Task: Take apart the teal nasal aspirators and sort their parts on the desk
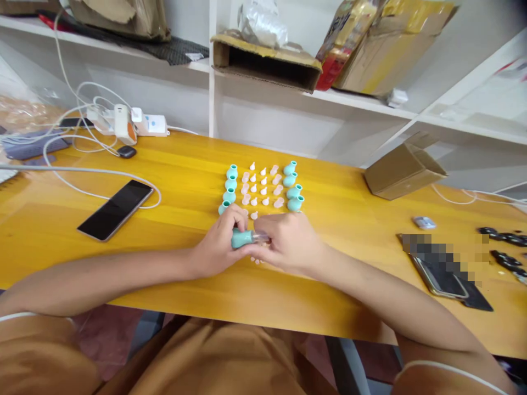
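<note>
Just above the front part of the table, my left hand [218, 244] is closed around a teal squeeze bulb [241, 238], its open end pointing right. My right hand [290, 241] pinches a clear plastic nozzle [259, 237] that meets the bulb's mouth; the fingers partly cover it, and how far it is seated cannot be told. Beyond the hands stand more teal bulbs in a left column [229, 195] and a right column [294, 191]. Between them lie several small pale bulb-shaped tips [264, 181] and translucent pinkish pieces [277, 179] in rows. A few pale bits show under my hands.
A phone [116, 210] with a white cable lies to the left, near a power strip [152, 125] and tangled cords. At right are another phone [442, 277], a small packet [424, 223] and an open carton [401, 167]. Shelves with boxes [267, 63] rise behind.
</note>
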Motion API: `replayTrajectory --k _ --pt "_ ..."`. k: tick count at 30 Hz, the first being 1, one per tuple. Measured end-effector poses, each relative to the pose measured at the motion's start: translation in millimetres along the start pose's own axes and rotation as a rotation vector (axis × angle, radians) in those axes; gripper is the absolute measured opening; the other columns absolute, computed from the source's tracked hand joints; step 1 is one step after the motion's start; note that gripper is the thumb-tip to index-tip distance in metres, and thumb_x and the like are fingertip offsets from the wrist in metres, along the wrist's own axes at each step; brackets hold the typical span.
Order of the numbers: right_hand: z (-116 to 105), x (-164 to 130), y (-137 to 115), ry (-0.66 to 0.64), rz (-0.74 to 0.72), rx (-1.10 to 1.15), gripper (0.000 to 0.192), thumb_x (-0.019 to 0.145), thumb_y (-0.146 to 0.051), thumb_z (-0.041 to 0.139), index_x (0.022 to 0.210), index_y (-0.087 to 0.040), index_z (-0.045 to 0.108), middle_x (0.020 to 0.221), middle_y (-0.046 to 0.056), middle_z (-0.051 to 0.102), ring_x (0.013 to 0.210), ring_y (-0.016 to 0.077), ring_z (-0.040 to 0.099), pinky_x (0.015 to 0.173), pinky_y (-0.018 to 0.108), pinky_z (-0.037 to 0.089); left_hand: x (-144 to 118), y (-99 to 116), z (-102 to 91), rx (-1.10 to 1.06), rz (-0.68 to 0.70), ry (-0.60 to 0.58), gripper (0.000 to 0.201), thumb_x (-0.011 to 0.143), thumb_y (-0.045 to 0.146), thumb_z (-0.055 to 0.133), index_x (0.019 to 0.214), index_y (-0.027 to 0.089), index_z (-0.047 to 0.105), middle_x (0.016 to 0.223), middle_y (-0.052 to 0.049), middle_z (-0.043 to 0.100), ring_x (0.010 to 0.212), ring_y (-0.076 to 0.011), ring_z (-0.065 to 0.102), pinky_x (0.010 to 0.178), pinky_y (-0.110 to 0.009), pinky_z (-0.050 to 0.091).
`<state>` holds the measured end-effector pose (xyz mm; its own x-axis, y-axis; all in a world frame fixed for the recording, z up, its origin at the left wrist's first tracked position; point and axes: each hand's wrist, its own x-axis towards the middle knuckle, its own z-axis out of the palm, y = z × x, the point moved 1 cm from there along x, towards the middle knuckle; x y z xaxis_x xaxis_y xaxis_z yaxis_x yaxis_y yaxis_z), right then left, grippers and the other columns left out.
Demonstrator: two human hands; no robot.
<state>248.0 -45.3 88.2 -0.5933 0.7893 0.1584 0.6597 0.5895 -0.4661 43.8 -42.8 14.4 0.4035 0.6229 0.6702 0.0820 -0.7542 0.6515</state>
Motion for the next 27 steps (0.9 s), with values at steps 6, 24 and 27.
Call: replayTrajectory --k 6,24,27 --pt "7.9 -8.1 -6.6 -0.043 -0.062 0.582 0.067 0.107 -0.074 0.059 0.062 -0.025 0.053 0.056 0.000 0.047 0.052 0.0172 0.040 0.054 0.036 0.034 8.0 38.9 -8.7 -0.178 -0.060 -0.131 0.030 0.108 0.036 0.073 0.118 0.030 0.045 0.102 0.000 0.054 0.089 -0.0166 0.055 0.078 -0.032 0.052" --pt "-39.9 219.8 120.0 -0.159 0.198 -0.777 0.061 0.118 -0.046 0.033 0.117 -0.012 0.083 0.120 0.024 0.081 0.122 0.0416 0.074 0.100 0.050 0.056 180.0 -184.8 -104.8 0.165 -0.534 0.364 0.021 0.090 0.036 0.082 0.101 0.021 0.073 0.099 -0.005 0.077 0.097 -0.0199 0.070 0.092 -0.032 0.060" --pt "-15.5 239.1 132.6 -0.189 0.170 -0.754 0.053 0.115 -0.038 0.039 0.119 -0.012 0.085 0.125 0.025 0.082 0.125 0.0435 0.074 0.103 0.055 0.055 165.8 -207.4 -90.0 0.166 -0.571 0.303 0.019 0.088 0.034 0.084 0.097 0.020 0.076 0.100 -0.006 0.081 0.099 -0.0215 0.072 0.097 -0.034 0.060"
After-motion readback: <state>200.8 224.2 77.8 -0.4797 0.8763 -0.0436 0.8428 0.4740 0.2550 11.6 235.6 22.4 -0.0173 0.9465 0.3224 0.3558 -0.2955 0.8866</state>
